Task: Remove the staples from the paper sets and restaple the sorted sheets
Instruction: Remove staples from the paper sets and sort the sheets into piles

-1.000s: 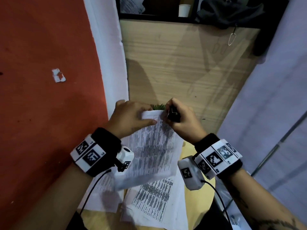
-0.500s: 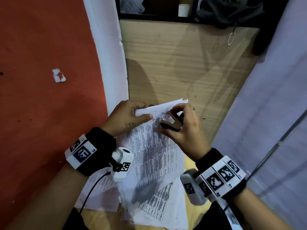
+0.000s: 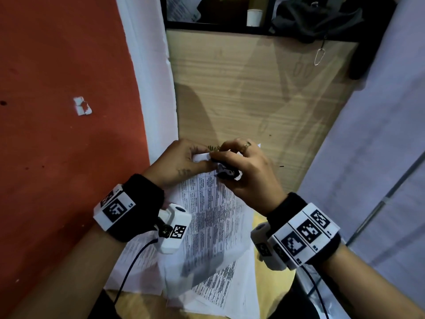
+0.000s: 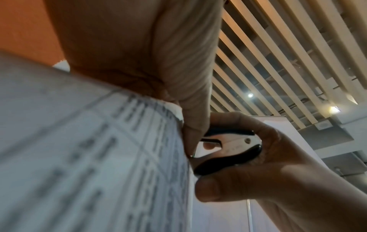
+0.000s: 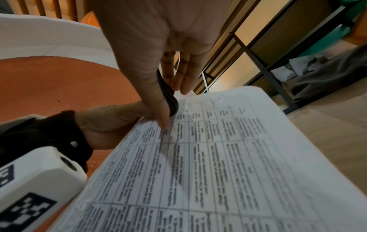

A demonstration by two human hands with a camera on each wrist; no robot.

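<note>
Wooden desk [image 3: 264, 93] carries loose printed sheets [image 3: 220, 286], with a printed paper set [image 3: 207, 217] held up over them. Left hand [image 3: 181, 162] pinches the set's top corner; right hand [image 3: 250, 171] grips a black-and-chrome staple remover [image 4: 228, 149], jaws at that same corner.
</note>
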